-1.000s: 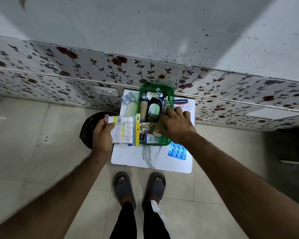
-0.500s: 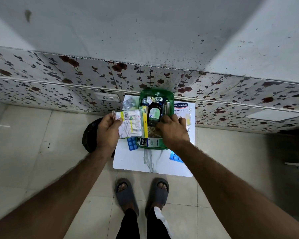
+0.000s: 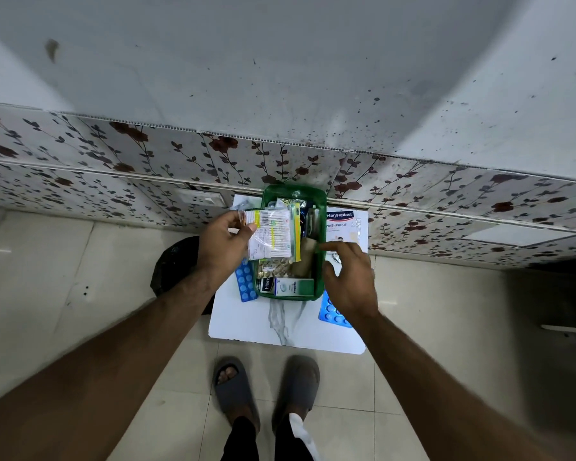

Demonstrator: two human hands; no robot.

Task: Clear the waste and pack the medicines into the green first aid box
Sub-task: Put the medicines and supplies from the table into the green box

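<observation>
The green first aid box (image 3: 320, 287) stands on a small white marble-patterned table (image 3: 280, 324), filled with bottles, foil strips and small cartons. My left hand (image 3: 220, 247) grips a clear packet of cotton swabs (image 3: 273, 234) with a yellow edge and holds it over the box's left half. My right hand (image 3: 350, 277) hovers at the box's right rim with fingers apart and nothing in it. A Hansaplast plaster pack (image 3: 341, 224) lies right of the box. One blue blister strip (image 3: 246, 281) lies left of the box, another (image 3: 331, 311) at the right, partly under my wrist.
A black bin (image 3: 173, 264) sits on the floor left of the table, partly behind my left arm. A floral-tiled wall with a white switch plate (image 3: 198, 196) rises just behind the table. My sandalled feet (image 3: 266, 384) stand at the table's near edge.
My left hand carried the swab packet rightward until it sits over the box. My right hand came out of the box and drew back to its right rim, fingers now apart.
</observation>
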